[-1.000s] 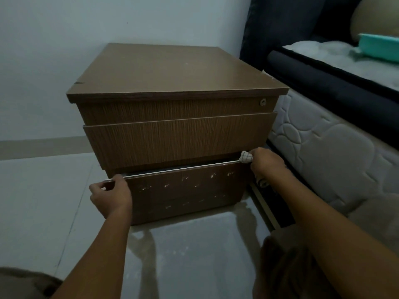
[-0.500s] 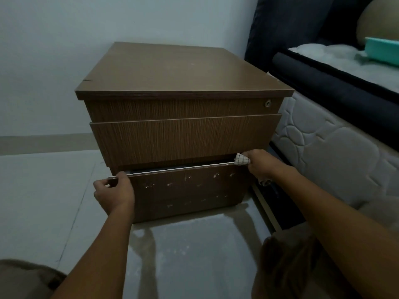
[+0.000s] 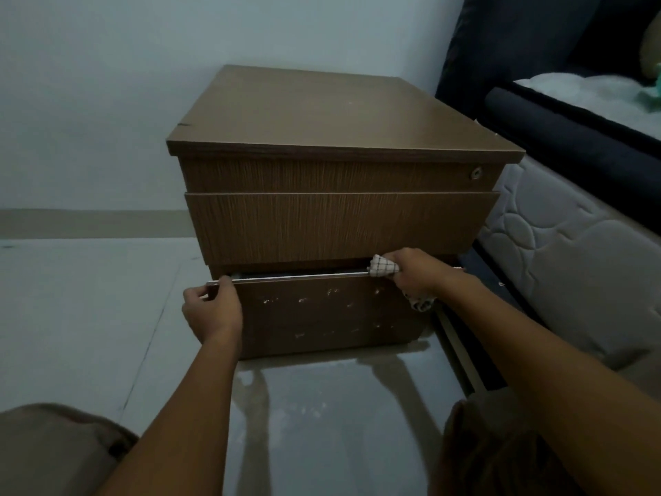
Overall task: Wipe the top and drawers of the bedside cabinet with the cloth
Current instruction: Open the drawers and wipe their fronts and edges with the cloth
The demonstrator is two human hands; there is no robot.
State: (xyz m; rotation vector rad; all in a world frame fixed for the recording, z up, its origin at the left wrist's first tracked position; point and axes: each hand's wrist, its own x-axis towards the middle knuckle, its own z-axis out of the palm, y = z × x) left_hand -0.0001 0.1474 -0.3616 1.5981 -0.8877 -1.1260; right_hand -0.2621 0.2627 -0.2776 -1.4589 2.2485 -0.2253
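Note:
A brown wooden bedside cabinet (image 3: 332, 112) stands on the floor ahead of me, with three drawer fronts. The bottom drawer (image 3: 322, 313) is pulled out a little and has a pale metal strip along its top edge. My left hand (image 3: 213, 309) grips the left end of that top edge. My right hand (image 3: 416, 272) holds a white checked cloth (image 3: 381, 266) bunched against the right end of the same edge; a bit of cloth hangs below the hand. The two upper drawers are closed.
A bed with a quilted mattress (image 3: 558, 259) and dark headboard (image 3: 529, 41) stands close on the cabinet's right. A white wall (image 3: 107, 84) is behind. The glossy floor (image 3: 322, 424) lies in front, and my knees show at the bottom corners.
My right hand and the cloth have slid a little leftward along the bottom drawer's top edge. My left hand keeps its grip on the left end. The view has shifted slightly.

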